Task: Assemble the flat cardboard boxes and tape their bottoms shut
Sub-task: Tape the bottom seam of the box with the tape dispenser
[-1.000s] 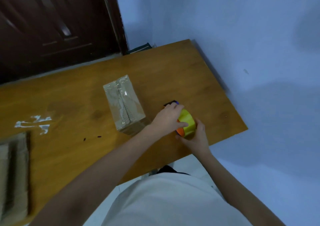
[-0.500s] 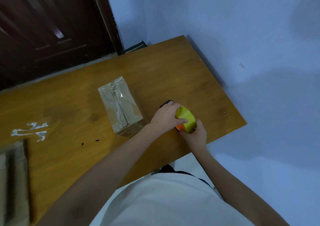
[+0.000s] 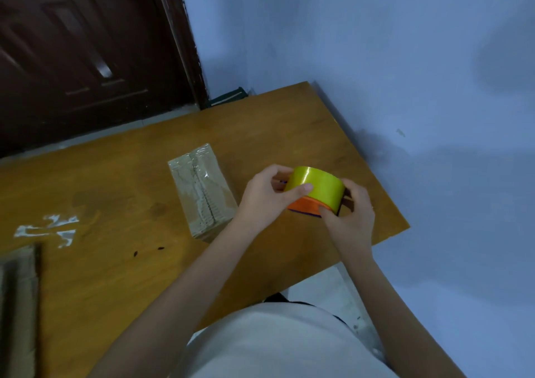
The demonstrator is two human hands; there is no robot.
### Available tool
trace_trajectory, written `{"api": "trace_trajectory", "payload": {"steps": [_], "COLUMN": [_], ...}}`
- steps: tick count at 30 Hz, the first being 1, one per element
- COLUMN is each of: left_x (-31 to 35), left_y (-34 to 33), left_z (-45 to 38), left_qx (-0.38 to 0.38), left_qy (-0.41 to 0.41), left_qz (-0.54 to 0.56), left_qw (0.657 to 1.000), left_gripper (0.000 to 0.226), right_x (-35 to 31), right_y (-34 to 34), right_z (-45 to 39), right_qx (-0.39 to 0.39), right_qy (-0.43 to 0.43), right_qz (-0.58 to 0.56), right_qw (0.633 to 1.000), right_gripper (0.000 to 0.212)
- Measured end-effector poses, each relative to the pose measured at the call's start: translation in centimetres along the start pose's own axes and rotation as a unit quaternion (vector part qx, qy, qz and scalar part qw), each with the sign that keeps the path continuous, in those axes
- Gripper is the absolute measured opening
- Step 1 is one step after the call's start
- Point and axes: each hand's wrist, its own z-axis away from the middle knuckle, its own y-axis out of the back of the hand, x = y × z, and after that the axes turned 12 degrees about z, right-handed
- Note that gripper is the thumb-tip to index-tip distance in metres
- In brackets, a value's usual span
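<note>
At the far left edge, blurred flat cardboard (image 3: 17, 305) lies on the wooden table (image 3: 121, 276). Further right stands the assembled box (image 3: 202, 195), its taped seam facing up. Just right of it the left hand (image 3: 265, 198) curls round the yellow tape roll (image 3: 315, 185), thumb pressed on the tape face. The right hand (image 3: 351, 218) grips the roll's other side, fingertips pinching the orange dispenser (image 3: 305, 204) beneath. Half a second ago the roll sat low at the table; now both hands hold it raised, tilted toward the camera. No writing is legible.
</note>
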Motion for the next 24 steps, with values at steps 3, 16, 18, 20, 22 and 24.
{"api": "trace_trajectory", "payload": {"steps": [3,16,18,20,22,24], "left_x": [1.2,3.4,3.5,3.7,4.1,4.5], "left_y": [0.0,0.9,1.0,1.1,1.0,1.0], "left_z": [0.7,3.3,3.7,4.0,4.5,4.9], "left_qx": [0.020,0.081,0.078,0.078,0.080,0.076], "left_qy": [-0.005,-0.004,-0.013,-0.029,-0.044,-0.059], "left_qz": [0.047,0.035,0.006,-0.026,-0.063,-0.088], "left_qw": [0.999,0.996,0.997,0.996,0.994,0.991], "left_gripper": [0.027,0.025,0.026,0.026,0.022,0.020], "right_x": [-0.9,-3.6,-4.1,-4.5,-4.7,-4.8], "right_y": [0.5,1.6,1.8,1.9,1.8,1.7], "right_z": [-0.5,-1.4,-1.3,-1.3,-1.3,-1.3], "right_qx": [0.031,-0.010,-0.019,-0.020,-0.019,-0.008], "right_qy": [0.028,0.124,0.178,0.207,0.205,0.208], "right_qz": [0.011,0.096,0.157,0.188,0.200,0.218], "right_qw": [0.999,0.988,0.971,0.960,0.958,0.953], "right_gripper": [0.053,0.074,0.078,0.080,0.077,0.071]}}
